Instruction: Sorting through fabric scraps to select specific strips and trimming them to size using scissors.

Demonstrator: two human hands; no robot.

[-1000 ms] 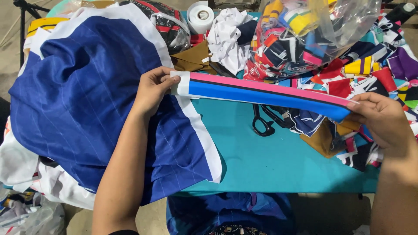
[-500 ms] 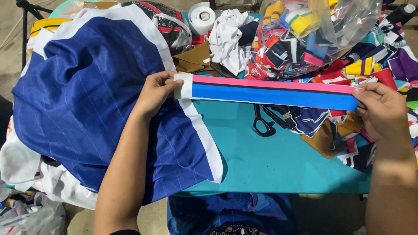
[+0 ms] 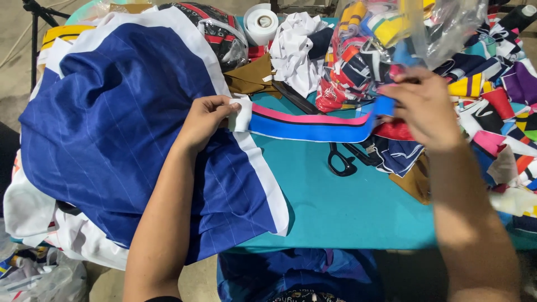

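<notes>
1. Strip [image 3: 313, 124] of blue cloth, with a pink and a black line along it, hangs slack between our two hands above the middle of the teal bench [image 3: 347, 212].
2. Our left hand [image 3: 204, 120] has its fingers clamped on the strip's white end, over the blue cloth [image 3: 123, 134] that spills off the bench's left edge.
3. Our right hand [image 3: 428, 109] has its fingers closed on the strip's other end, raised near the bench's back edge.
4. We see black scissors [image 3: 342, 162] lying on the bench just below the strip.
5. A clear bag [image 3: 386, 45] of coloured scraps stands behind our right hand.
6. More scraps [image 3: 503, 112] crowd the right edge.
7. A white tape roll [image 3: 263, 22] sits at the back edge, beside crumpled white cloth [image 3: 296, 50].
</notes>
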